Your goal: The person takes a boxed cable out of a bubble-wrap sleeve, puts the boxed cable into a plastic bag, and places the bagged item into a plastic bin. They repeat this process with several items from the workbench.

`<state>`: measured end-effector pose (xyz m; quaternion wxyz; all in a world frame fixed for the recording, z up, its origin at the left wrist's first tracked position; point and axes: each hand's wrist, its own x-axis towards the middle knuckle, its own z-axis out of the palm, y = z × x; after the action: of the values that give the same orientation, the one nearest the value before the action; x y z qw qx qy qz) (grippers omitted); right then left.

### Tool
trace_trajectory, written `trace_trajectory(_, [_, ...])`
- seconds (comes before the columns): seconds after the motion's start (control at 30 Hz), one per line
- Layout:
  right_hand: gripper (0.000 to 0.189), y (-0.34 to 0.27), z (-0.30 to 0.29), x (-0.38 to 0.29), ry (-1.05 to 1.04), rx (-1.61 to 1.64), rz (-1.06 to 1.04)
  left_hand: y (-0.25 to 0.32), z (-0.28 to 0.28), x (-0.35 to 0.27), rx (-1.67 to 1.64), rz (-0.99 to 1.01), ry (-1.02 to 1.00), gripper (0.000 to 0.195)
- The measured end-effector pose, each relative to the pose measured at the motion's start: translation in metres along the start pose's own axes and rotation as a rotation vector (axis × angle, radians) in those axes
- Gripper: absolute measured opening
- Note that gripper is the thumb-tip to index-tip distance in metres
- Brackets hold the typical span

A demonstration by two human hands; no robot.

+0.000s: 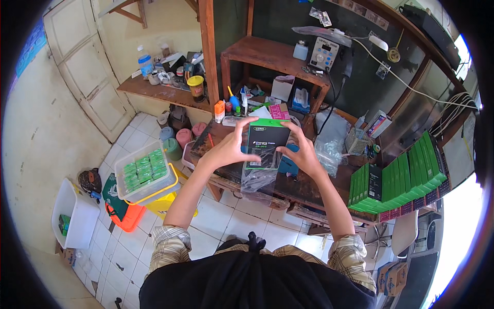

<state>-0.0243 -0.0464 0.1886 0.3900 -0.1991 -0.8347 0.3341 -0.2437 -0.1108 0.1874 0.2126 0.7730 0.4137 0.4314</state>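
Note:
A black and green charging-cable box (267,143) is held upright in front of me, between both hands above the wooden workbench (343,183). My left hand (227,150) grips its left side, fingers at the top edge and thumb near the lower front. On the other side, my right hand (303,152) has its fingers at the top right corner and its thumb against the front. Clear plastic film (257,183) hangs below the box; how far it wraps the box is hard to tell. A blue item (290,164) lies behind, partly hidden.
Several green boxes (401,179) stand in a row at the bench's right. Clear plastic bags (328,145) lie nearby. A hot-air rework station (323,53) sits on the raised shelf (266,52). To the left, a clear tub (170,185) holds green packs; a white bin (79,216) stands beyond.

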Motion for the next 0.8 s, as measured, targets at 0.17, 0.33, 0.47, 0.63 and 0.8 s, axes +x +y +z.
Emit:
trace_trajectory(0.17, [0.048, 0.002, -0.002, 0.003, 0.024, -0.117, -0.053, -0.016, 0.004, 0.000, -0.051, -0.101, 0.062, 0.072])
trace_trajectory(0.33, [0.045, -0.004, 0.006, -0.002, 0.062, -0.124, 0.027, -0.023, 0.012, 0.004, -0.087, -0.065, 0.157, 0.041])
trace_trajectory(0.47, [0.032, 0.017, 0.015, -0.003, 0.123, -0.099, 0.052, -0.031, 0.019, 0.006, -0.209, -0.067, 0.200, 0.022])
trace_trajectory(0.63, [0.017, 0.035, 0.020, 0.000, 0.220, -0.103, 0.052, -0.042, 0.021, 0.010, -0.021, 0.047, 0.197, 0.010])
trace_trajectory(0.8, [0.015, 0.041, 0.023, 0.008, 0.333, -0.013, 0.202, -0.043, 0.026, 0.018, -0.177, 0.011, 0.351, 0.010])
